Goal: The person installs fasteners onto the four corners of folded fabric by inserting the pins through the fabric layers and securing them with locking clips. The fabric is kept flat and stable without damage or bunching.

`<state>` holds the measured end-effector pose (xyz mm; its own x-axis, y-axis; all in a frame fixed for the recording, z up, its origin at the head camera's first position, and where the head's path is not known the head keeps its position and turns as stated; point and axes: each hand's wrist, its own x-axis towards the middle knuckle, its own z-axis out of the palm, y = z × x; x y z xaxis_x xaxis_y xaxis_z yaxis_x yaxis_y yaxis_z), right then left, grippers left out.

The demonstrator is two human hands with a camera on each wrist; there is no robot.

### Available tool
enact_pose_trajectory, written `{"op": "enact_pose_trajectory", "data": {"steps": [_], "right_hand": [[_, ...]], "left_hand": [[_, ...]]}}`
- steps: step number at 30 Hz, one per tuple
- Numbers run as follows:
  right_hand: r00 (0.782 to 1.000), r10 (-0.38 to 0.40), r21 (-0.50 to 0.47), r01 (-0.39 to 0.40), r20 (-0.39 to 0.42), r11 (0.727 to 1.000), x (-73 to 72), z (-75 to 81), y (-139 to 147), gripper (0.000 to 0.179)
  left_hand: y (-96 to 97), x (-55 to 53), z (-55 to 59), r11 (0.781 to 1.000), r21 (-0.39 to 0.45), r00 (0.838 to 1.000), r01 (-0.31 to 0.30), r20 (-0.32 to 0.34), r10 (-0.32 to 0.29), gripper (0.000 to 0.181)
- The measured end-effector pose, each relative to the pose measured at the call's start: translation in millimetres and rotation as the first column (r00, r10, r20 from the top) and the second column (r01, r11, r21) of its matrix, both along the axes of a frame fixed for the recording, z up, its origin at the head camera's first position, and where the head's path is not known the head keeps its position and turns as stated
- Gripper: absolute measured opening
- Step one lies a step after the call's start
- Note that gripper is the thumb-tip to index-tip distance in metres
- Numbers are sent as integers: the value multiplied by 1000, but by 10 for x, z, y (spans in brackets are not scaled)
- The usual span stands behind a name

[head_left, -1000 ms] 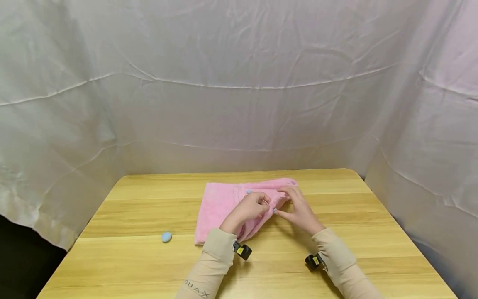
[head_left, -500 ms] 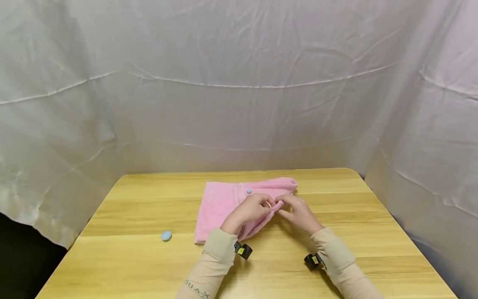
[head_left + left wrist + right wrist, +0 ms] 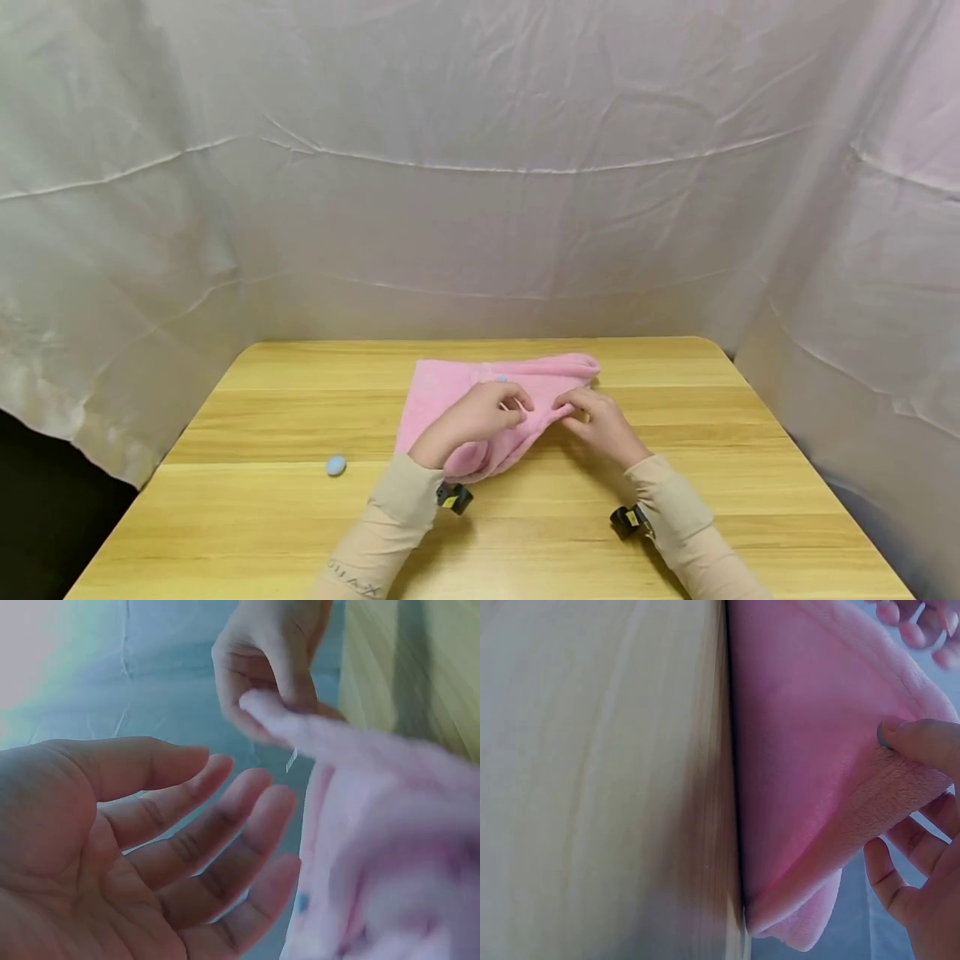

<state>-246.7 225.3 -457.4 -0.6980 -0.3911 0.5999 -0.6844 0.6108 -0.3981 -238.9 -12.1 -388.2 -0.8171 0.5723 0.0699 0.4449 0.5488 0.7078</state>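
Observation:
A fluffy pink towel (image 3: 442, 392) lies folded on the table, its right part lifted and bunched. My right hand (image 3: 603, 429) pinches the raised near right edge between thumb and fingers. In the right wrist view, a small grey-blue rounded edge (image 3: 883, 736) shows under the thumb tip, against the towel. My left hand (image 3: 483, 412) hovers over the towel's middle, fingers loosely bent and holding nothing; the left wrist view shows its bare palm (image 3: 97, 855) beside the cloth. A small blue disc (image 3: 502, 379) on the towel is partly hidden behind that hand.
Another light-blue disc (image 3: 336, 465) lies on the wooden table (image 3: 247, 517) left of the towel. Pale grey curtains (image 3: 480, 233) hang behind and on both sides. A small white tag (image 3: 291, 760) sticks out from the towel edge.
My left hand has let go of the towel edge and drawn back to the left. My right hand, earlier with thumb and fingers apart at the edge, now pinches it.

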Motion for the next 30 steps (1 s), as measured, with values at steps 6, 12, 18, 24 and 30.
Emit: {"op": "enact_pose_trajectory", "data": {"steps": [6,12,18,24,30], "right_hand": [[1000,-10,1,10,-9,1000,4,-2,-7,21],[1000,-13,9,13,-2,1000,6,2,30,22],[1000,-23,14,23,6,1000,12,-2,61,24],[1000,-21,13,21,-1,1000,21,20,64,23],[1000,-14,14,14,-2,1000,26,31,55,21]], "left_hand": [[-469,104,3,995,-57,991,-83,-106,77,12],[-1033,207,-46,970,-155,980,-186,-96,173,13],[-1557,297,-134,949,-214,971,-232,-110,213,18],[-1838,373,-280,904,-305,950,-300,-10,311,23],[-1946,401,-396,862,-343,912,-373,35,409,23]]}}
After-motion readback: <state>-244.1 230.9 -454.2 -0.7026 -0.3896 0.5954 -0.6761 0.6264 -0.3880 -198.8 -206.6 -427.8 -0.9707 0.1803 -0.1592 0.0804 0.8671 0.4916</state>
